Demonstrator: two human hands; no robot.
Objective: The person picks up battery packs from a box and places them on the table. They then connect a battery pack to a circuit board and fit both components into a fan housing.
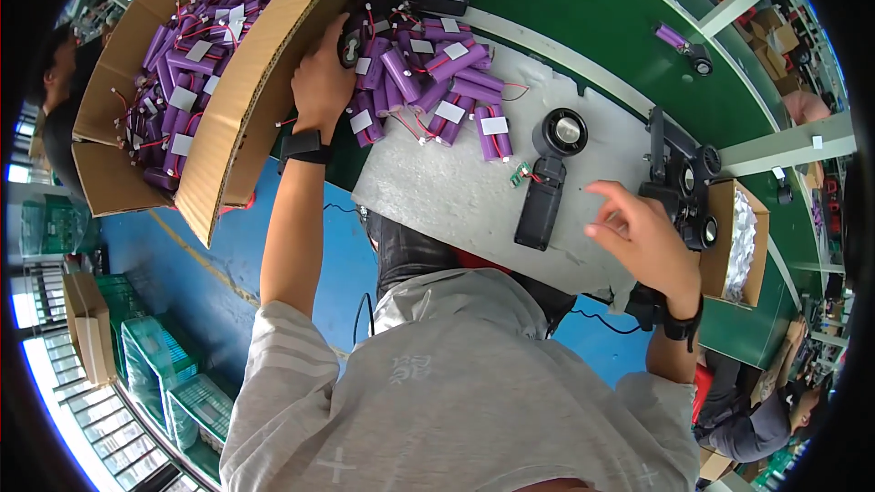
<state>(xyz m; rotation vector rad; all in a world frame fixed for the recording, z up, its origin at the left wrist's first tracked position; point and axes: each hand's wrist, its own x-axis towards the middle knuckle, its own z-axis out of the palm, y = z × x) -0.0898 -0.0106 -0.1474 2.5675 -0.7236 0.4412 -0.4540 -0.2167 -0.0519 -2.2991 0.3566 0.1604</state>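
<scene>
Currently reaches far forward with the left hand (324, 87), into the gap between the carton (260, 82) and the heap of purple packs (399, 77). Has its fingers at a black part (349, 47) by the heap's left edge; cannot tell whether clamped on it or merely touching. Holds the right hand (645, 241) well apart from the left, over the right side of the grey mat (428, 187), with thumb and bent fingers parted.

Has the fan (544, 184) lying on the mat between both hands, much nearer the right: just left of those fingertips, not touching, with its round head away from the body and its handle toward it. Shows a small green board (519, 174) with red wires at the fan's left side. Has the heap just right of the left hand, farther from the body than the fan and to its left.

Has more black fans (684, 182) beyond the right hand, to its right, and next to them a box (718, 228) with silvery contents. Has further packs inside the carton, left of the left hand.
</scene>
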